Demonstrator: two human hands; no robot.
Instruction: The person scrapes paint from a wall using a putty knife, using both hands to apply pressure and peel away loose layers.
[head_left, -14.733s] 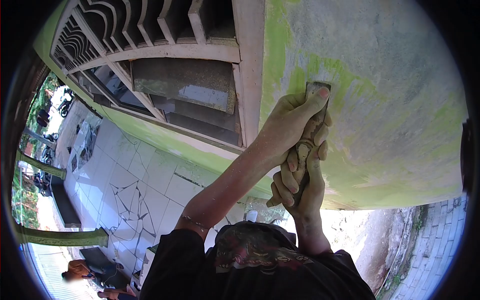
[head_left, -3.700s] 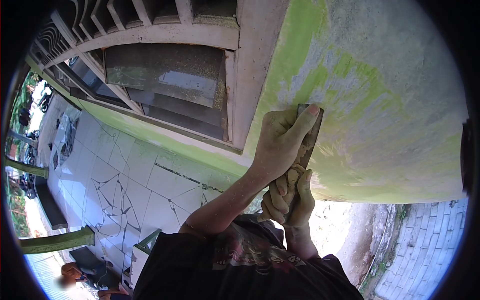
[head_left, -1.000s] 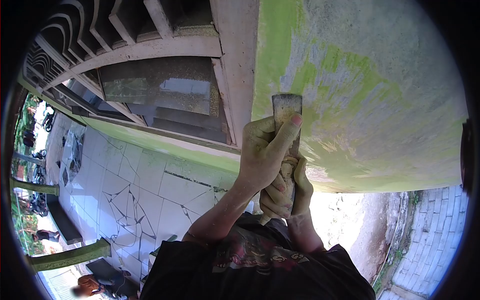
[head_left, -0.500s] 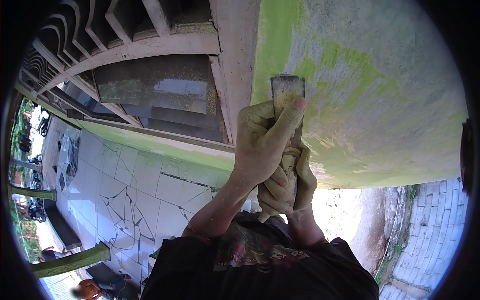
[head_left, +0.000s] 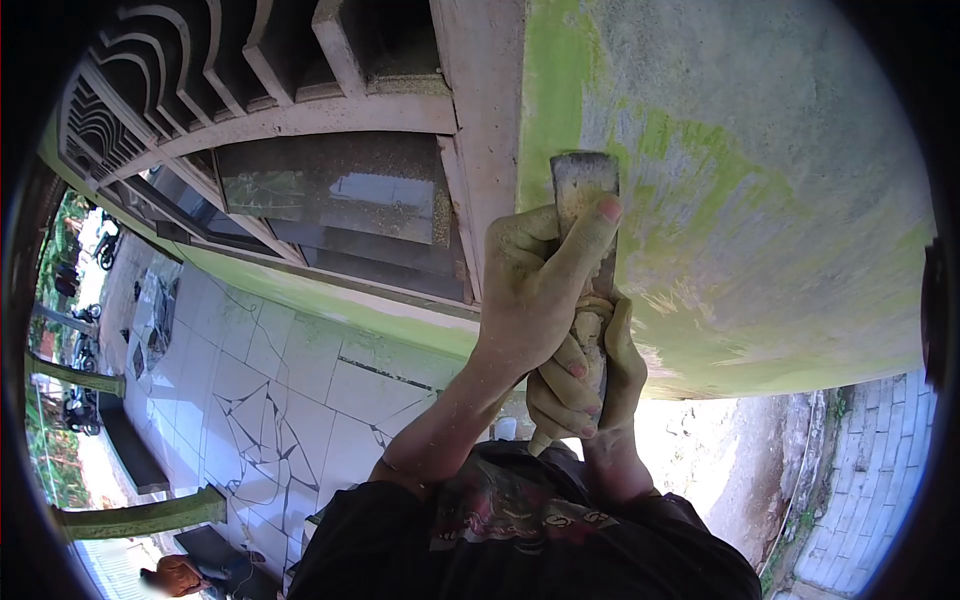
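Both hands are on one scraper with a wide flat metal blade. My left hand is closed around the blade's lower part, its thumb lying along the face. Lower down, my right hand wraps the pale, worn handle, its fingers curled over the front. Dust coats both hands. The blade's top edge lies against or very close to the wall, where green paint is patchy and grey surface shows through; exact contact is hard to tell.
Left of the wall stands a window with a pale frame and curved bars above it. Below lies a tiled floor with dark cracks. A person is at the lower left. A paved path runs at the lower right.
The view has shifted, so wall, window and hands appear slightly lower and further right. The grip on the scraper looks the same.
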